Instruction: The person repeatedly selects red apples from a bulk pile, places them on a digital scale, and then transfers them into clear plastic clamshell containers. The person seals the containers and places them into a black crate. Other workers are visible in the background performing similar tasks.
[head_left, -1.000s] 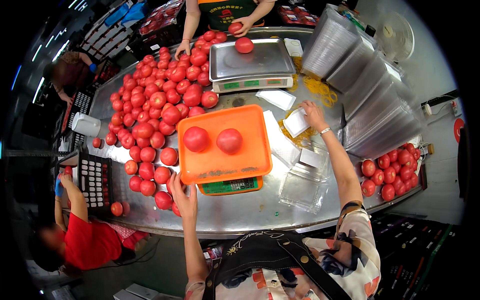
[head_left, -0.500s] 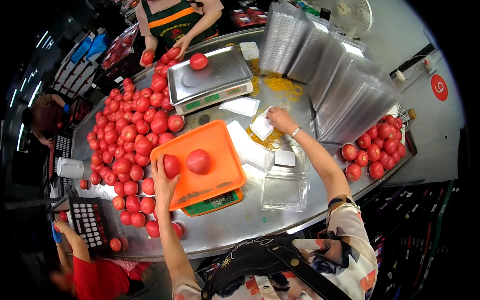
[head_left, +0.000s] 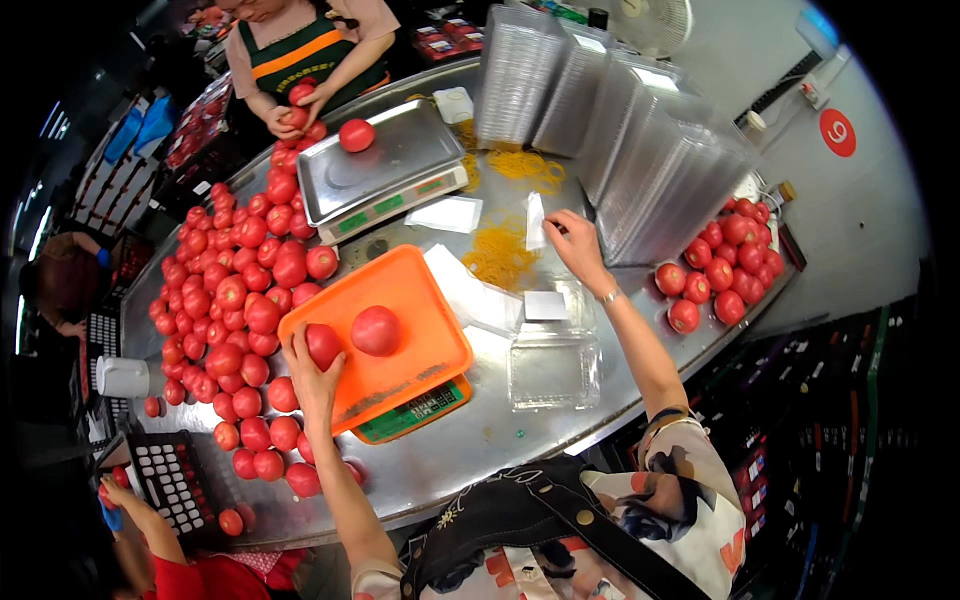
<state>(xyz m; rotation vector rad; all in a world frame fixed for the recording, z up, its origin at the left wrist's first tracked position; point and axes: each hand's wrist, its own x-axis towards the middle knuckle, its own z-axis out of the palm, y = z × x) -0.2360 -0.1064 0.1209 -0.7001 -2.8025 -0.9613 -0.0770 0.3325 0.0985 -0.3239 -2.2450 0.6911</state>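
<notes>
My left hand (head_left: 314,378) is wrapped round a red tomato (head_left: 323,346) at the left edge of an orange tray (head_left: 425,300). A second tomato (head_left: 376,331) lies on the tray, which rests on a scale with a green display panel (head_left: 412,412). My right hand (head_left: 575,243) pinches a thin white pad (head_left: 535,222), which shows nearly edge-on above the table. Below that hand is an open clear plastic box (head_left: 553,372), with a white square pad (head_left: 545,306) at its upper part. Yellow rubber bands (head_left: 500,255) lie beside the right hand's pad.
A large heap of tomatoes (head_left: 230,290) covers the left of the metal table. Behind stands another scale with a steel pan (head_left: 385,160); a co-worker's hands (head_left: 295,118) hold tomatoes beside it. Tall stacks of clear boxes (head_left: 660,160) and more tomatoes (head_left: 720,265) stand at right.
The white pad in my right hand has turned from facing up to nearly edge-on. My left hand stays on its tomato. The whole view has shifted slightly; the co-worker's hands have come together.
</notes>
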